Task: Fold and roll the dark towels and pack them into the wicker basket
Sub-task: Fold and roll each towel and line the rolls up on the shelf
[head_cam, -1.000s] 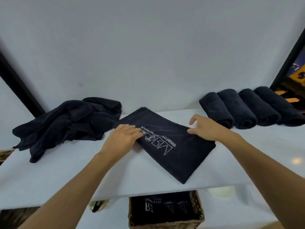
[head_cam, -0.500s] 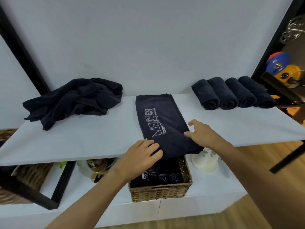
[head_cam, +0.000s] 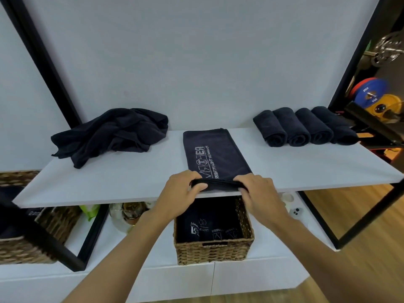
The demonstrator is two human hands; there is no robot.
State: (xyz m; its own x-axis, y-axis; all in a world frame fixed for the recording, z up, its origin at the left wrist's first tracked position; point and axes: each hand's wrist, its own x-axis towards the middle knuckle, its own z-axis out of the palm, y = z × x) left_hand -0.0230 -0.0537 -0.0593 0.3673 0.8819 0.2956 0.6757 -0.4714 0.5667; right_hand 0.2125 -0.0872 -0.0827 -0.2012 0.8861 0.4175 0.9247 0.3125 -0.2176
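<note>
I'm seeing the left hand (head_cam: 182, 189) and right hand (head_cam: 258, 191) gripping the near edge of the folded towel (head_cam: 214, 154), which is lying on the white counter (head_cam: 131, 180) before a pale wall (head_cam: 196, 62). The wicker basket (head_cam: 214, 252) is sitting on the shelf below, with wooden floor (head_cam: 349, 215) showing to the right.

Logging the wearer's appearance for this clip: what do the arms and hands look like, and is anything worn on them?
The left hand and right hand are bare, with no gloves. No ring, watch or wristband shows on either. The left forearm and right forearm are uncovered down to the frame's bottom edge, so no sleeve is in view. No markings can be made out.
</note>
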